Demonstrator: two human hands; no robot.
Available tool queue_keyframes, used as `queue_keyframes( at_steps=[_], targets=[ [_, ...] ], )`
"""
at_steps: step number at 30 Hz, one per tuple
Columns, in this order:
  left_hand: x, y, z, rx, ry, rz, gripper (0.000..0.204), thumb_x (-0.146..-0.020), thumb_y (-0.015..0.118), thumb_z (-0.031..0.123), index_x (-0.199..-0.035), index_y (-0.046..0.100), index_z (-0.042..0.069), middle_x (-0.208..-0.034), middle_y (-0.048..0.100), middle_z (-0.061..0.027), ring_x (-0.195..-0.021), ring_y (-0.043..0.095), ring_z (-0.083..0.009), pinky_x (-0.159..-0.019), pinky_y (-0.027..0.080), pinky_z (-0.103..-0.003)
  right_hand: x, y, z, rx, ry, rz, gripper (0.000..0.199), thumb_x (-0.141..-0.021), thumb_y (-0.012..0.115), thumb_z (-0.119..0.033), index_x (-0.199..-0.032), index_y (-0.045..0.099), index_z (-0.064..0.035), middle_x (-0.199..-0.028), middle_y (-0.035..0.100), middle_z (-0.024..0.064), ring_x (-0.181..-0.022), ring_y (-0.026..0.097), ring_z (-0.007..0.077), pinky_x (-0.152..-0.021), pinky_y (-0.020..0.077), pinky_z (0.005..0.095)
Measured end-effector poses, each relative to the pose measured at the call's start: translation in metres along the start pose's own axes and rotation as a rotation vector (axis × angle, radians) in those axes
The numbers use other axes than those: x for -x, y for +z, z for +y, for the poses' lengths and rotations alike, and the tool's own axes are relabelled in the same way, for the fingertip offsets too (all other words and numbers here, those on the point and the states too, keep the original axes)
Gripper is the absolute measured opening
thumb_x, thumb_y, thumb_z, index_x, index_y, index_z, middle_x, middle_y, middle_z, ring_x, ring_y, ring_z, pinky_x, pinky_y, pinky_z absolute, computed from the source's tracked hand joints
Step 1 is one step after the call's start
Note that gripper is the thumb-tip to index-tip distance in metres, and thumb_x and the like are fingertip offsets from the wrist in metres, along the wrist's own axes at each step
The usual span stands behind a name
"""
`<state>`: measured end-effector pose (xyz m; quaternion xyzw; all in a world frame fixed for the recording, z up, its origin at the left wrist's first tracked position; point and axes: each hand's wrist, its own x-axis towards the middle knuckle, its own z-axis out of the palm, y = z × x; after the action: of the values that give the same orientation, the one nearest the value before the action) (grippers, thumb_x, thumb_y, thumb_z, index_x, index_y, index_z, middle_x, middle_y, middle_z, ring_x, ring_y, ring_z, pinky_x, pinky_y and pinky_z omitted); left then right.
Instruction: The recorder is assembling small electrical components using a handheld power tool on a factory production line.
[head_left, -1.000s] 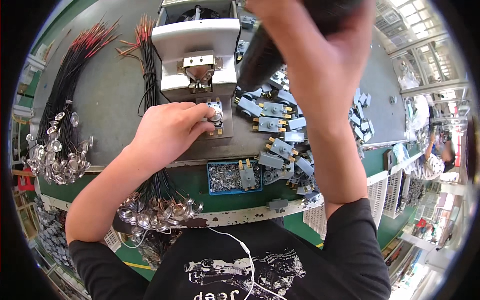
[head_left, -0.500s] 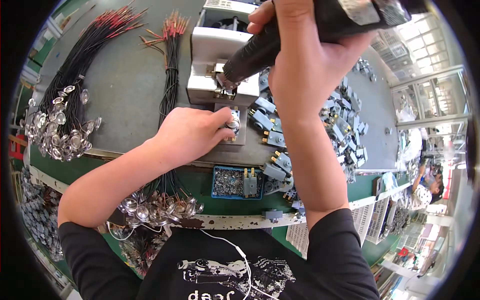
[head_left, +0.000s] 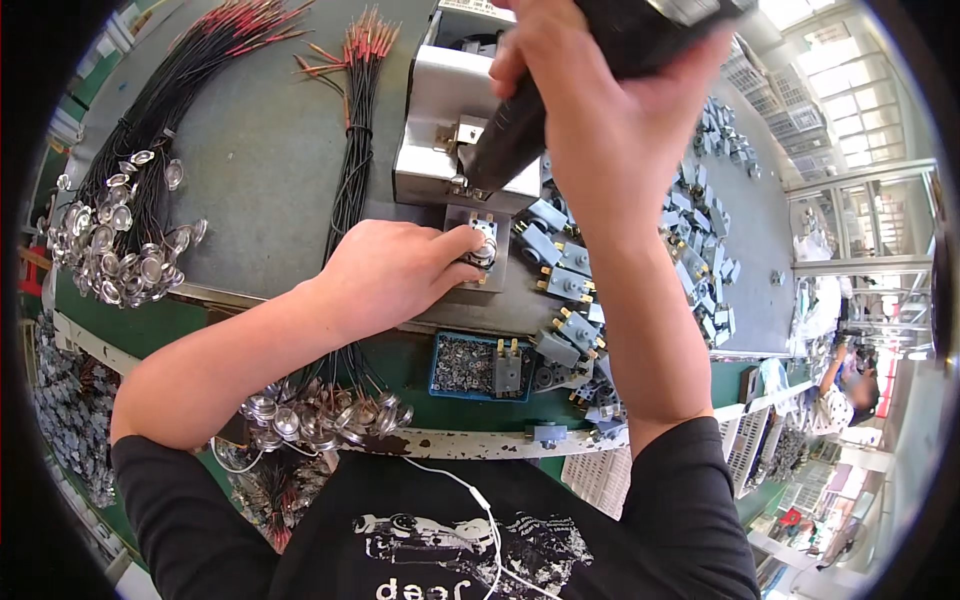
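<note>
My right hand (head_left: 610, 120) grips a black electric screwdriver (head_left: 515, 130) from above. Its lower end is against the front of a silver box-shaped machine (head_left: 465, 90), which looks like a screw feeder; the bit's exact contact is hard to make out. My left hand (head_left: 395, 270) pinches a round metal disc (head_left: 484, 248) on top of a grey switch part with brass terminals (head_left: 482, 222). That part rests on a small metal block (head_left: 492, 276) just in front of the machine. Finger and thumb partly cover both disc and part.
A blue tray (head_left: 465, 366) of small metal pieces sits in front. Grey switch parts (head_left: 690, 240) are heaped on the right. Black wire bundles (head_left: 350, 190) with red ends and metal discs (head_left: 120, 240) lie left. Far right, another person (head_left: 850, 390) is at a bench.
The whole view has shifted slightly. The screwdriver's end sits a little lower against the machine's front, while my left hand stays on the disc and part.
</note>
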<state>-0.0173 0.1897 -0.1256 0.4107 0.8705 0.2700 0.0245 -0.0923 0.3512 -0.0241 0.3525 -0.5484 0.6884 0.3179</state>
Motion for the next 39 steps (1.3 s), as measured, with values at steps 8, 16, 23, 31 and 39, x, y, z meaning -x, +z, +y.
queue_keyframes(
  at_steps=[8,16,23,31,39],
  targets=[
    [0.005,0.005,-0.007,0.023,0.049,0.130,0.021,-0.097,0.067,0.029,-0.110,0.063,0.013,-0.080,0.069,-0.0083,-0.076,0.069,-0.0315,-0.062,0.054,-0.045,0.029,0.016,-0.068,0.313,0.446,0.289,0.024,-0.088,0.078,0.005,-0.104,0.060,0.0024,-0.083,0.069,0.0071,-0.061,0.065,0.0112,-0.054,0.0533,0.0248],
    [0.003,0.003,-0.003,0.028,0.041,0.105,0.020,-0.098,0.066,0.029,-0.109,0.063,0.012,-0.081,0.069,-0.0081,-0.077,0.070,-0.0316,-0.064,0.054,-0.045,0.022,-0.013,-0.020,0.072,0.015,0.088,0.031,-0.089,0.077,0.005,-0.110,0.055,0.0018,-0.083,0.068,0.0065,-0.063,0.065,0.0108,-0.054,0.0535,0.0247],
    [0.005,0.004,-0.005,0.023,0.024,0.088,0.020,-0.098,0.066,0.029,-0.109,0.063,0.012,-0.083,0.069,-0.0081,-0.079,0.070,-0.0313,-0.065,0.055,-0.045,0.041,0.013,-0.050,0.199,0.412,0.265,0.055,-0.087,0.077,0.008,-0.129,0.043,-0.0016,-0.093,0.067,0.0079,-0.076,0.067,0.0125,-0.064,0.0562,0.0258],
    [-0.001,-0.002,-0.001,0.081,0.003,0.084,0.021,-0.098,0.066,0.029,-0.108,0.065,0.012,-0.089,0.067,-0.0075,-0.083,0.070,-0.0305,-0.067,0.055,-0.044,0.022,-0.024,0.023,-0.020,-0.510,-0.227,0.051,-0.086,0.076,0.011,-0.126,0.046,0.0016,-0.093,0.066,0.0082,-0.081,0.068,0.0139,-0.067,0.0579,0.0275],
    [0.004,-0.001,-0.001,0.086,-0.016,0.076,0.020,-0.098,0.066,0.029,-0.109,0.065,0.012,-0.089,0.066,-0.0073,-0.082,0.069,-0.0307,-0.068,0.055,-0.044,0.050,0.011,-0.049,0.156,0.511,0.099,0.027,-0.085,0.073,0.016,-0.107,0.060,0.0067,-0.091,0.068,0.0105,-0.076,0.068,0.0139,-0.063,0.0561,0.0252]
  ],
)
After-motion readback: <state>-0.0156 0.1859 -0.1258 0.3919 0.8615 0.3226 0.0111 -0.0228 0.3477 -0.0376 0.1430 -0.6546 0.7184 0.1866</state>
